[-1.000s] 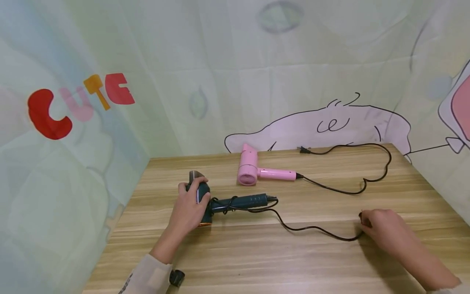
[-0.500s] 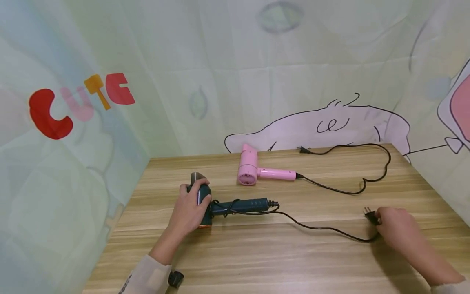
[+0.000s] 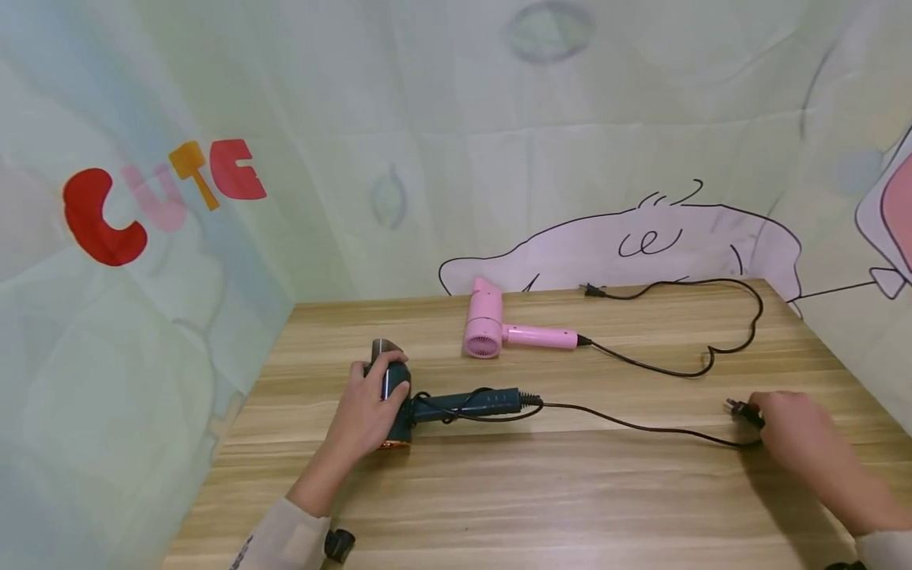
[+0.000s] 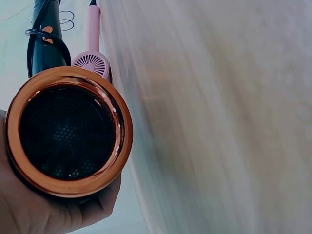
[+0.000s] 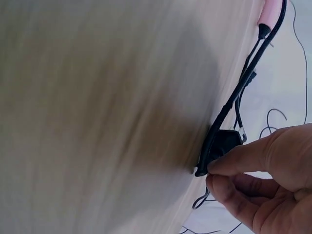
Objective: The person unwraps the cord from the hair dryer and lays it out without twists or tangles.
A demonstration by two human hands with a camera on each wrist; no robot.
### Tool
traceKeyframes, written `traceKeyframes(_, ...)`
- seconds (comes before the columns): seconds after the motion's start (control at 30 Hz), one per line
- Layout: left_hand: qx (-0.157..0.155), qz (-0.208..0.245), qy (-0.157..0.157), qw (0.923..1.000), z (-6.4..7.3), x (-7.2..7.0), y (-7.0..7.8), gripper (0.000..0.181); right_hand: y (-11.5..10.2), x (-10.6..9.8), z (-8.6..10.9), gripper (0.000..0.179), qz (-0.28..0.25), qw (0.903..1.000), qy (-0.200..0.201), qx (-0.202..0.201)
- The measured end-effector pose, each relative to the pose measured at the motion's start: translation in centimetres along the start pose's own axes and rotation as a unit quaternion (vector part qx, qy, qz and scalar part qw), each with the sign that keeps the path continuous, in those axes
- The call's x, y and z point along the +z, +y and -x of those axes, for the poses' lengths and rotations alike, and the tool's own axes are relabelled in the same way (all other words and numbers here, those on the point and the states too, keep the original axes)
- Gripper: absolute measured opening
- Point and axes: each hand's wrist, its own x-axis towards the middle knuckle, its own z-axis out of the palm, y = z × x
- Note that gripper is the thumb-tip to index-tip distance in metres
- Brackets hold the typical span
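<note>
Dark-teal, copper-rimmed hair dryer (image 3: 438, 406) lies on the wood-grain table (image 3: 534, 499), the left hand (image 3: 365, 412) curled round its barrel (image 3: 402, 430), apparently as an anchor, while the right hand (image 3: 799, 425) pinches the black pronged plug (image 3: 747, 412), seemingly to extend the thin cord (image 3: 644, 428).

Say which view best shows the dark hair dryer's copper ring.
Left wrist view: the copper ring faces the camera as a full circle. The head view catches only a sliver at the near end of the dark hair dryer; the right wrist view shows none.
</note>
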Motion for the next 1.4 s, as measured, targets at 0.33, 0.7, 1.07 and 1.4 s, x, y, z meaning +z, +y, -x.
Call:
traceKeyframes(0.33,0.004,-0.003,-0.005,1.0000,-0.1,0.5,0.3,0.039,-0.1,0.2,-0.2,0.017,0.013,0.9994,0.021,-0.024)
traceKeyframes(0.7,-0.005,-0.003,-0.010,0.9999,-0.2,0.9,0.8,0.039,-3.2,-0.1,0.0,0.027,-0.008,0.9958,0.087,-0.028)
traceKeyframes(1.07,-0.015,-0.002,-0.012,0.9998,-0.1,0.9,1.1,0.038,-10.4,0.1,-2.0,0.061,0.004,0.9951,0.073,-0.067)
traceKeyframes(1.4,-0.029,-0.002,-0.011,0.9995,-0.1,0.8,1.7,0.038,-16.6,2.2,-2.7,0.071,-0.033,0.9931,-0.037,-0.106)
